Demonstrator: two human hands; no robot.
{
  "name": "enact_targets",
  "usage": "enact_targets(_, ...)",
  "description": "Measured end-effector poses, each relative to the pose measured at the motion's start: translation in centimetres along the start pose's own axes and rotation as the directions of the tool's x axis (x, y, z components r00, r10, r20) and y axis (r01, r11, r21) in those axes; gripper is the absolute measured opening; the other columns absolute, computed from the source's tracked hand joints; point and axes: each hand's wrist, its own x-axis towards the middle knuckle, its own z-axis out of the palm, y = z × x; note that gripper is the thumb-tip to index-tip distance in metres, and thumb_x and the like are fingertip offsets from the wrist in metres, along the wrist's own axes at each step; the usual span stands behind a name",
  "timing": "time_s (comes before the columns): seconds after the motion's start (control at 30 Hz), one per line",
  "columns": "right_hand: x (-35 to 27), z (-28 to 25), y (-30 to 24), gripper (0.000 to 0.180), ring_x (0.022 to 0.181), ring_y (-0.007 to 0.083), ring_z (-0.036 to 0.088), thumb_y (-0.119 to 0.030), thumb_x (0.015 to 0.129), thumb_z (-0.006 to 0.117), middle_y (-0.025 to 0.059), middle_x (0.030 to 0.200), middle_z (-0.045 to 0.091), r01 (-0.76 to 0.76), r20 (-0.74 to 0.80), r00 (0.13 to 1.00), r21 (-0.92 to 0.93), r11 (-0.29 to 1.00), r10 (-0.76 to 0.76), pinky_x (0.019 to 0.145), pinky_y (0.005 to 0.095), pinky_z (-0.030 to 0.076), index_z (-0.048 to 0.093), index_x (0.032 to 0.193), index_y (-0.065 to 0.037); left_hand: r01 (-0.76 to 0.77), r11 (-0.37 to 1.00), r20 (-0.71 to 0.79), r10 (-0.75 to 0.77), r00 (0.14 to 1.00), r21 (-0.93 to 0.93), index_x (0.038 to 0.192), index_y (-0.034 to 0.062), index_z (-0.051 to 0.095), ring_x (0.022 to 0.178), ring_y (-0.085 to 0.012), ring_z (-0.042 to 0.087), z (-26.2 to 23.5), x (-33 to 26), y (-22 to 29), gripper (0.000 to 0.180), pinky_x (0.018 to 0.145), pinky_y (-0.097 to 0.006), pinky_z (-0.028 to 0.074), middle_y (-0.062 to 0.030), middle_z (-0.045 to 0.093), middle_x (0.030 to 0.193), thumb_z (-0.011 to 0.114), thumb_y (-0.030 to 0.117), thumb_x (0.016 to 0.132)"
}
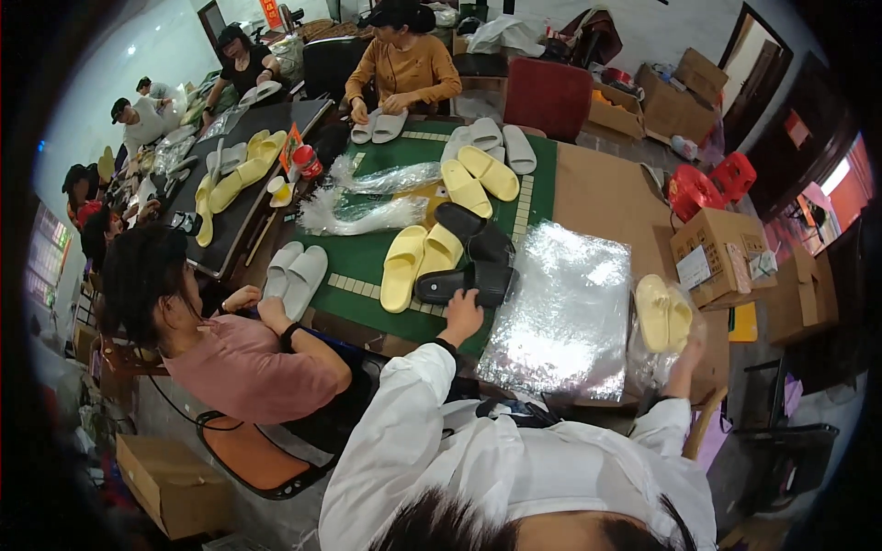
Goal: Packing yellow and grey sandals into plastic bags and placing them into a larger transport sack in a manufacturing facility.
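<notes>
My left hand (462, 317) reaches to the near edge of a black slipper (482, 284), its fingers at the rim. Its mate, another black slipper (476, 234), lies tilted just beyond. At the table's right side my right hand (684, 360) is closed at the edge of a clear plastic bag (646, 365) around a pair of pale yellow slippers (663, 314); its fingertips are partly hidden. Between my hands lies a stack of shiny clear plastic bags (560, 317). Left of the black pair sits a pair of yellow slippers (402, 266).
More yellow slippers (478, 179) and grey slippers (519, 149) lie on the green tabletop (367, 266) beside crumpled plastic bags (377, 216). A co-worker in pink (257, 363) handles grey slippers on my left; another in orange (404, 69) sits across. Cardboard boxes (721, 257) stand at right.
</notes>
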Motion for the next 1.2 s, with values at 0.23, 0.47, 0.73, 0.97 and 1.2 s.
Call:
enact_targets(0.23,-15.6,5.6,8.5,0.059,0.121,0.0356,0.033,-0.006,0.073,0.057,0.0256,0.127,0.037,0.194,0.044,0.969,-0.749,0.634,-0.244,0.101,0.0398,0.026,0.033,0.124,0.009,0.178,0.981,-0.063,-0.173,0.983,0.077,0.123,0.0091,0.040,0.110,-0.0408,0.041,-2.9,2.8,-2.4,0.053,0.089,-0.051,0.036,-0.0224,0.035,0.127,0.059,0.018,0.075)
enact_targets(0.47,-24.4,10.8,1.5,0.048,0.120,0.0410,0.034,-0.011,0.074,0.059,0.0268,0.133,0.026,0.397,0.667,0.745,-0.433,0.810,-0.009,0.097,0.0424,0.033,0.042,0.118,-0.004,0.317,0.936,-0.154,-0.295,0.943,0.152,0.125,0.0091,0.038,0.119,-0.0409,0.032,-3.0,5.5,-5.0,0.058,0.097,-0.052,0.027,-0.0221,0.036,0.127,0.060,0.027,0.074)
enact_targets(0.73,-27.0,10.9,-1.2,0.045,0.109,0.0428,0.044,-0.015,0.078,0.059,0.0240,0.135,0.023,0.387,0.718,0.681,-0.519,0.762,0.143,0.090,0.0425,0.040,0.041,0.118,-0.004,0.526,0.825,-0.010,-0.539,0.842,-0.203,0.127,0.0001,0.031,0.116,-0.0446,0.035,-2.9,6.2,-8.7,0.074,0.098,-0.045,0.032,-0.0282,0.032,0.129,0.070,0.022,0.068)
enact_targets(0.97,-26.9,12.4,2.6,0.047,0.107,0.0375,0.047,-0.003,0.073,0.054,0.0223,0.135,0.024,0.369,0.732,0.678,-0.417,0.831,0.067,0.088,0.0378,0.042,0.040,0.118,-0.003,0.358,0.685,0.075,-0.406,0.911,-0.634,0.109,-0.0037,0.052,0.069,-0.0179,0.058,-5.3,7.4,-9.9,0.039,0.051,-0.027,0.046,-0.0114,0.060,0.090,0.063,0.011,0.074)
enact_targets(1.2,-25.9,13.6,1.5,0.049,0.098,0.0298,0.049,0.004,0.072,0.055,0.0198,0.136,0.022,0.373,0.820,0.571,-0.292,0.881,0.030,0.081,0.0337,0.043,0.039,0.118,-0.002,0.154,0.399,0.008,-0.346,0.938,-0.904,0.107,0.0027,0.054,0.060,-0.0145,0.054,-11.0,7.8,-4.0,0.033,0.045,-0.024,0.043,-0.0070,0.057,0.085,0.056,0.010,0.075)
